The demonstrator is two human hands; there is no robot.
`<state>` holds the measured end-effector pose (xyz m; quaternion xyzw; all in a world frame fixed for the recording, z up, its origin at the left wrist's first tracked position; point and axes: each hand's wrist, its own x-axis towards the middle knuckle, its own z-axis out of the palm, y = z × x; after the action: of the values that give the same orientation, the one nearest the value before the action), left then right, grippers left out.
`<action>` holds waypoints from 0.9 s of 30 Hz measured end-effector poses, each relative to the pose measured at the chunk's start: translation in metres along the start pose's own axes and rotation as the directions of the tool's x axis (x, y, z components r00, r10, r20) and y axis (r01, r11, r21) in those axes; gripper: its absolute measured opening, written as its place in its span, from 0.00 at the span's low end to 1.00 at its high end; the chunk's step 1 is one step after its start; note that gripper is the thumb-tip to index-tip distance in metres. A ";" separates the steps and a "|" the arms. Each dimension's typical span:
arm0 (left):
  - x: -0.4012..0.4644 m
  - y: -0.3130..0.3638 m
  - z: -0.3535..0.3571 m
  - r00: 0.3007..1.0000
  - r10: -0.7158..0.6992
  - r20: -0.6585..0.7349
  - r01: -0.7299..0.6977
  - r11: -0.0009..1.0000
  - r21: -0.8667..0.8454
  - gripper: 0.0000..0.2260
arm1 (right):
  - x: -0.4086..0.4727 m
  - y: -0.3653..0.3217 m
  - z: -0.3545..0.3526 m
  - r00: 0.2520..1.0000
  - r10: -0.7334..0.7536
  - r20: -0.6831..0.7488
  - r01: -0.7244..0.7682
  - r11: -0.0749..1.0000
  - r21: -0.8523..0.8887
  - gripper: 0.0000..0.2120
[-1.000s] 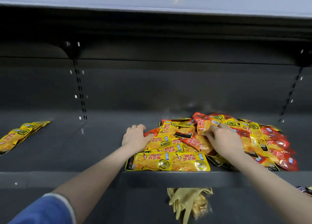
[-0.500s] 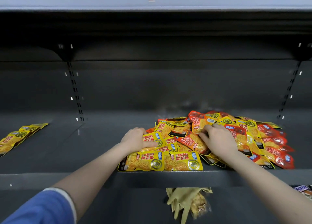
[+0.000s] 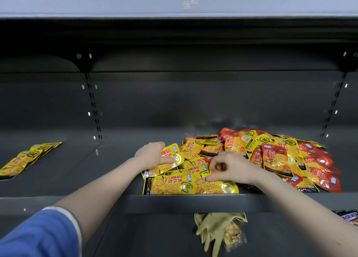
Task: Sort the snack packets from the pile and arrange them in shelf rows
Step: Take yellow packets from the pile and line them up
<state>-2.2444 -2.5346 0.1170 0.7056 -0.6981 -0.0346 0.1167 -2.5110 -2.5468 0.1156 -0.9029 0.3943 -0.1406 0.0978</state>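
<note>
Head view gives us a dark shelf (image 3: 58, 179), and we read it from its left end. Near that left end lies a short overlapping row of yellow packets (image 3: 27, 158), running from the front edge back toward the rear. A blue sleeve (image 3: 38, 237) sits at our lower left. Past the middle of the shelf our left hand (image 3: 153, 156) grips a yellow packet (image 3: 170, 159) at its left end, thumb on top, the packet tilted and raised above its neighbours. Just beside it our right hand (image 3: 232, 169) has its fingers (image 3: 213, 164) curled and pinching at the packets beneath, though we cannot tell which one they hold. Two more yellow packets (image 3: 190, 185) lie flat side by side along the front edge under both hands. Spreading from there toward the right end is the pile (image 3: 280, 156), yellow and red packets mixed and overlapping. Below the front edge a pale rubber glove (image 3: 215, 229) lies on the lower shelf, and a dark wrapper (image 3: 348, 217) shows at the far right.
</note>
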 end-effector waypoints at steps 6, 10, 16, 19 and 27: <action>-0.005 -0.003 -0.002 1.000 -0.013 -0.025 0.013 1.000 0.018 0.22 | 0.003 -0.010 -0.003 0.981 0.015 0.192 -0.011 1.000 -0.023 0.18; -0.009 -0.006 -0.004 0.999 -0.015 -0.052 0.016 1.000 0.018 0.21 | 0.004 -0.010 -0.009 0.977 0.089 0.195 -0.090 0.996 -0.001 0.21; -0.013 -0.013 -0.008 0.989 -0.077 -0.126 0.074 0.997 -0.026 0.20 | 0.008 -0.005 -0.018 0.984 0.166 0.061 -0.170 0.982 0.075 0.17; -0.015 -0.020 -0.010 0.972 -0.134 -0.192 0.113 0.987 -0.116 0.20 | 0.012 -0.005 -0.020 0.969 0.244 -0.027 -0.238 0.961 0.140 0.28; -0.036 -0.062 -0.025 0.905 -0.311 -0.290 0.232 0.933 -0.275 0.20 | 0.044 -0.030 -0.001 0.928 0.354 -0.116 -0.249 0.821 0.514 0.05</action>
<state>-2.1789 -2.4960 0.1243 0.7735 -0.5538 -0.0146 0.3079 -2.4623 -2.5597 0.1326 -0.7544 0.4919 -0.3113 0.3034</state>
